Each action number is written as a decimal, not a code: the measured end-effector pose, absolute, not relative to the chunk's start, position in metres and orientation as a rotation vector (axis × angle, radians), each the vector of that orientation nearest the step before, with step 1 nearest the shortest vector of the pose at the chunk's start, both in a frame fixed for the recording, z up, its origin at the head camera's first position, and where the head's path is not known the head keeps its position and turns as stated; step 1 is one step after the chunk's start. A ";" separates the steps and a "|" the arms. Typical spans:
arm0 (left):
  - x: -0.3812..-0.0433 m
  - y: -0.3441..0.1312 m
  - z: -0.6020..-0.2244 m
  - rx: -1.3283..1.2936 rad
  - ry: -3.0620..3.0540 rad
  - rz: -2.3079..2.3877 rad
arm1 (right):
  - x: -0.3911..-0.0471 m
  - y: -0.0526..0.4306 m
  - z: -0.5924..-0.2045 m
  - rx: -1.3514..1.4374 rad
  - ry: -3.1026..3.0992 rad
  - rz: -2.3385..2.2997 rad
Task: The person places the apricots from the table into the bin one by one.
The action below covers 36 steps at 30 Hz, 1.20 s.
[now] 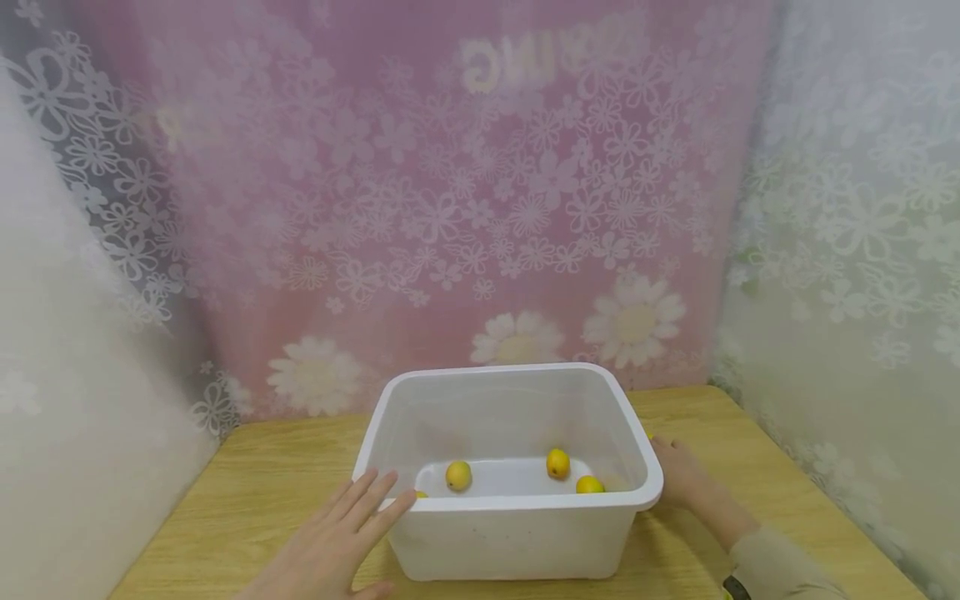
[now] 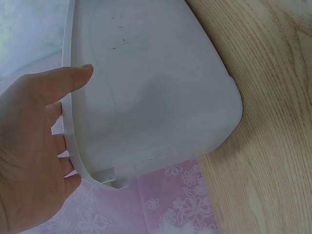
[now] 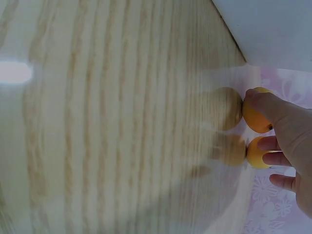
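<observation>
A white plastic tub (image 1: pixel 510 542) stands on the wooden table, with several yellow citrus-like fruits inside, such as one fruit (image 1: pixel 458 476) left of the middle. My left hand (image 1: pixel 341 533) is at the tub's near left corner, fingers spread and straight by the rim (image 2: pixel 68 117). In the left wrist view its thumb lies across the rim, in front of the outer wall. Right of the tub, my right hand (image 3: pixel 292 141) reaches down to the table. Its thumb lies on one yellow fruit (image 3: pixel 256 117), while other fingertips overlap a second fruit (image 3: pixel 256 158) beside it.
The wooden table (image 1: pixel 255 500) extends on both sides of the tub. Behind it hangs a pink flowered curtain (image 1: pixel 450 275), with pale sheets at left and right. A dark band (image 1: pixel 737 588) circles the right wrist, below a light sleeve (image 1: pixel 780 562).
</observation>
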State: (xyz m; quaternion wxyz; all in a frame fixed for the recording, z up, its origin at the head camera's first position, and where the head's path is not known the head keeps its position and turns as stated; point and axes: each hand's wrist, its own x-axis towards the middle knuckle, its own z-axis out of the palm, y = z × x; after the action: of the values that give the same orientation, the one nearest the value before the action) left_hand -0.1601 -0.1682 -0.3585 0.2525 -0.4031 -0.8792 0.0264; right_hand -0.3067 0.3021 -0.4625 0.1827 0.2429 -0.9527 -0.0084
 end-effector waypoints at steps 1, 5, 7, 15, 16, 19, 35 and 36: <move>-0.160 -0.168 -0.359 -1.095 -2.397 0.067 | -0.306 0.302 -0.463 0.680 -2.696 -0.022; -0.160 -0.168 -0.360 -1.090 -2.400 0.054 | -0.303 0.301 -0.462 0.668 -2.707 0.006; -0.160 -0.168 -0.360 -1.090 -2.386 0.056 | -0.302 0.301 -0.461 0.662 -2.700 0.000; -0.161 -0.168 -0.359 -1.103 -2.338 0.070 | -0.303 0.305 -0.445 0.680 -2.705 -0.018; -0.161 -0.168 -0.359 -1.105 -2.339 0.067 | -0.303 0.306 -0.443 0.692 -2.703 -0.035; -0.161 -0.168 -0.359 -1.108 -2.345 0.060 | -0.301 0.309 -0.435 0.724 -2.661 -0.081; -0.161 -0.168 -0.356 -1.112 -2.384 0.052 | -0.293 0.319 -0.399 0.785 -2.650 0.035; -0.161 -0.168 -0.356 -1.112 -2.379 0.054 | -0.292 0.319 -0.397 0.789 -2.651 0.047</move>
State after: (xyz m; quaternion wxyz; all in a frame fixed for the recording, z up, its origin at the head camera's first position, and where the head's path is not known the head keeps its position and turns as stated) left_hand -0.1609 -0.1680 -0.3565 0.2547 -0.4095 -0.8758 0.0200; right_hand -0.2925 0.3192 -0.3970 0.1863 0.2803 -0.9415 0.0166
